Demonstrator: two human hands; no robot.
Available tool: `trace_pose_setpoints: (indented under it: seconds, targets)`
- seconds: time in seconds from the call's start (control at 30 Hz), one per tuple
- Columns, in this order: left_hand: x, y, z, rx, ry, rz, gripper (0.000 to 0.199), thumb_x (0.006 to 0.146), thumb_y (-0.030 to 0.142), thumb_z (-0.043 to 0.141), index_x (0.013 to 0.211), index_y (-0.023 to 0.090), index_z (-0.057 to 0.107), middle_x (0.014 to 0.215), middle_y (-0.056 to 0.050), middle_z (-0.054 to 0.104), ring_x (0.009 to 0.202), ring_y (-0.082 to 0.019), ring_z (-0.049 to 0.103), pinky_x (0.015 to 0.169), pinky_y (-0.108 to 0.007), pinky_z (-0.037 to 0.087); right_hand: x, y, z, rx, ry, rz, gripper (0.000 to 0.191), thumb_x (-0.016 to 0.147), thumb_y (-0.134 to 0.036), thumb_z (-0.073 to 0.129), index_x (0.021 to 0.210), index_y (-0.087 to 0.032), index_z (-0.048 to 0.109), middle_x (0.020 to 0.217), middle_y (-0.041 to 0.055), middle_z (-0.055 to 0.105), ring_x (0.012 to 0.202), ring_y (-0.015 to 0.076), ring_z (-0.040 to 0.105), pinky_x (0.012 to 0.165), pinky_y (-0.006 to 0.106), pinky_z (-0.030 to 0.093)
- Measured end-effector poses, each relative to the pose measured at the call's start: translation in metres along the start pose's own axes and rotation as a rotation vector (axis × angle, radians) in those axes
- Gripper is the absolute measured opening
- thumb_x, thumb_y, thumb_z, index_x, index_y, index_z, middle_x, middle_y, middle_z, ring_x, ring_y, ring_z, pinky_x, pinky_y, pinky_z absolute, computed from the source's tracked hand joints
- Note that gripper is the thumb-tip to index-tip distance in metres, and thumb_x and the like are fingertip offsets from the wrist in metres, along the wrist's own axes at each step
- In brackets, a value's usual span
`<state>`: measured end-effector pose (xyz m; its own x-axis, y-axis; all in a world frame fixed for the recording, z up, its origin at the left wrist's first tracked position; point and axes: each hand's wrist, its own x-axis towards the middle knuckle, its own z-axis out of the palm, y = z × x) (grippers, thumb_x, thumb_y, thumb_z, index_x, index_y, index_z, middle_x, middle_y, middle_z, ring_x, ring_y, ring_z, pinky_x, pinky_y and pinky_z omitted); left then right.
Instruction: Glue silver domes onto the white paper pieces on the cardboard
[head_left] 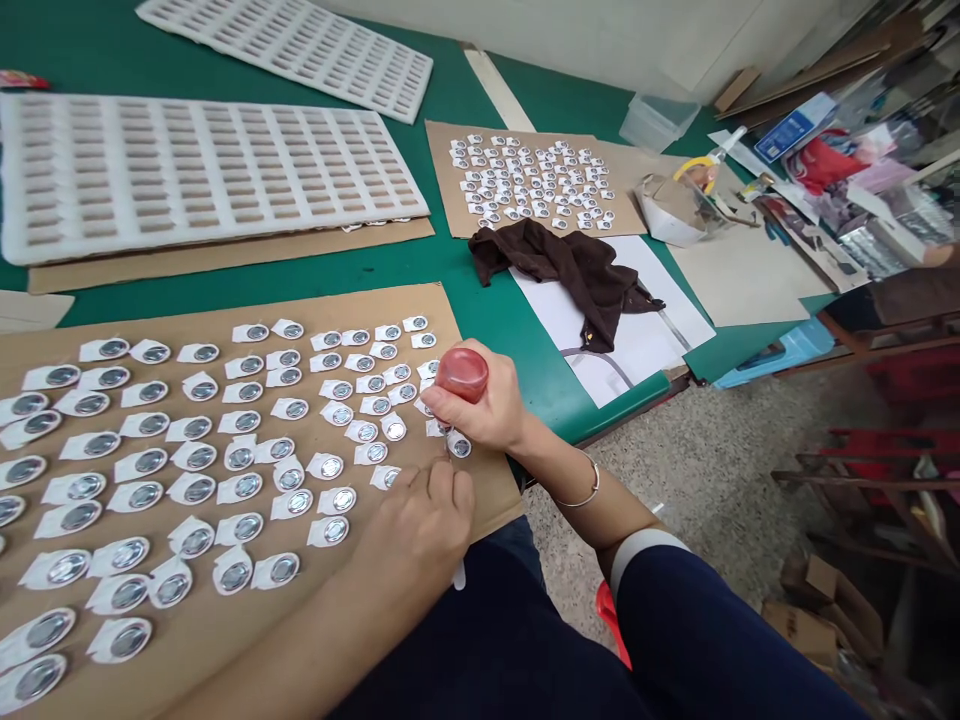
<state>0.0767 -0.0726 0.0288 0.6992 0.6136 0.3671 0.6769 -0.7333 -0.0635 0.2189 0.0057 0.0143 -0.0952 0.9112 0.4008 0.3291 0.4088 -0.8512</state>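
My right hand [487, 395] is wrapped round a red, round-topped bottle [462, 374] over the right end of a large cardboard sheet [300, 445]. Close below it, my left hand [427, 510] has its fingers curled near the sheet's right edge; what they hold, if anything, is hidden. A small round silver piece on white backing [458, 444] lies between the two hands. Several similar pieces [242, 486] are spread in rough rows across the sheet, left of my hands.
White slotted foam trays [202, 175] lie at the back left. Behind my hands are a brown cloth [570, 270] on white paper [600, 375] and a second cardboard sheet [448, 200] with more pieces. A clear container [658, 122] and clutter stand at the right.
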Motion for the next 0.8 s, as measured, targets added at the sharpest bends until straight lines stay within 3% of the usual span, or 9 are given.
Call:
trace_pose_setpoints:
  seconds: [0.27, 0.8]
  targets:
    - [0.0014, 0.0007, -0.0007, 0.045, 0.015, 0.014, 0.028, 0.076, -0.007, 0.044, 0.066, 0.017, 0.053, 0.06, -0.006, 0.055, 0.052, -0.02, 0.053, 0.052, -0.031, 0.046, -0.0002, -0.0002, 0.0006, -0.019, -0.027, -0.007, 0.036, 0.077, -0.054, 0.068, 0.08, -0.02, 0.056, 0.072, -0.0005, 0.063, 0.061, 0.0119, 0.057, 0.062, 0.028, 0.052]
    - [0.0006, -0.0009, -0.0016, 0.005, 0.02, 0.036, 0.026, 0.073, -0.006, 0.042, 0.066, 0.016, 0.055, 0.063, -0.009, 0.059, 0.053, -0.022, 0.056, 0.053, -0.031, 0.05, 0.0002, -0.0005, 0.0015, 0.008, -0.011, 0.008, 0.03, 0.077, -0.047, 0.068, 0.077, -0.021, 0.056, 0.071, -0.0005, 0.062, 0.061, 0.0116, 0.056, 0.061, 0.027, 0.051]
